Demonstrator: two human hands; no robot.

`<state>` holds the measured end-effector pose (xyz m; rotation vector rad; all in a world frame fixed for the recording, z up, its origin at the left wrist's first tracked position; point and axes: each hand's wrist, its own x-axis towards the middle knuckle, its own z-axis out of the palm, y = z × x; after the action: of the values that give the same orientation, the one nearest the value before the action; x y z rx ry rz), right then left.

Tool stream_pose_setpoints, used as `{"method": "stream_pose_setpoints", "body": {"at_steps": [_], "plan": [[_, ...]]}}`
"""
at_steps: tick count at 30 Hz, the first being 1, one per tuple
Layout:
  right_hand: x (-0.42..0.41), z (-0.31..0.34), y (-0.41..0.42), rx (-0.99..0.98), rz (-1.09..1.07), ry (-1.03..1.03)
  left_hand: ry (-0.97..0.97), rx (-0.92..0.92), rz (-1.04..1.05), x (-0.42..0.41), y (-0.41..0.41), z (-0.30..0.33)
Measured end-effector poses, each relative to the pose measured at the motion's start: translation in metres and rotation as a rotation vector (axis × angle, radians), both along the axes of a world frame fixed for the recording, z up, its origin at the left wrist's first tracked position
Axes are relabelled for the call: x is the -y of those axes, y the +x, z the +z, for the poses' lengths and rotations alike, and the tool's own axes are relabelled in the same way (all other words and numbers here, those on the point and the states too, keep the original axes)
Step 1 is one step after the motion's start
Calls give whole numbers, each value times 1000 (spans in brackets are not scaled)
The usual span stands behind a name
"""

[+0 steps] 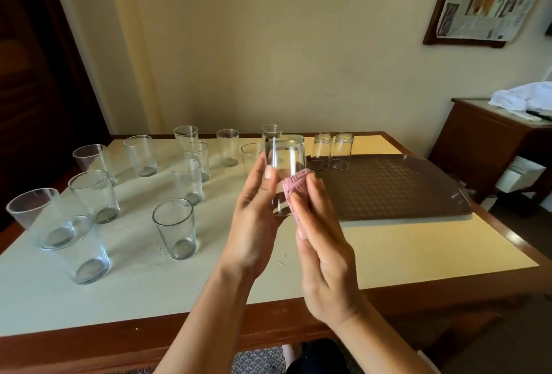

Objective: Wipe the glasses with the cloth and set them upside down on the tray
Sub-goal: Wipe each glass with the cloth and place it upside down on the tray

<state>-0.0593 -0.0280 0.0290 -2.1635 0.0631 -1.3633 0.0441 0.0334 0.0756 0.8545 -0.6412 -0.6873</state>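
My left hand [254, 221] holds a clear glass [285, 158] in the air above the table, its base pointing up and away. My right hand [325, 242] presses a pink cloth [294, 186] against the glass's right side. Two glasses [331, 151] stand upside down at the far left corner of the brown tray [394, 185]. Several upright glasses [176, 227] are spread over the left half of the table.
The table [418, 251] has a cream top and a wooden rim. A wooden side cabinet [484, 140] with a white cloth on it stands at the right. A wall runs behind the table.
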Motion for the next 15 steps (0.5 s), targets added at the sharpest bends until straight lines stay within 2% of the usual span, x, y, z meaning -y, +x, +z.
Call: {"method": "stream_pose_setpoints", "body": {"at_steps": [4,7,11,15], "plan": [[14,18,3,44,-4,4,24,79,-133,-2,0,-8],[21,38,8,68,-45,-23,-23,30,-123,0,-4,-7],[6,16,2,15,-14,-7,-56,-65,-85,5,1,-2],[11,23,1,82,-40,-53,-31,-13,-180,-1,-2,-2]]}}
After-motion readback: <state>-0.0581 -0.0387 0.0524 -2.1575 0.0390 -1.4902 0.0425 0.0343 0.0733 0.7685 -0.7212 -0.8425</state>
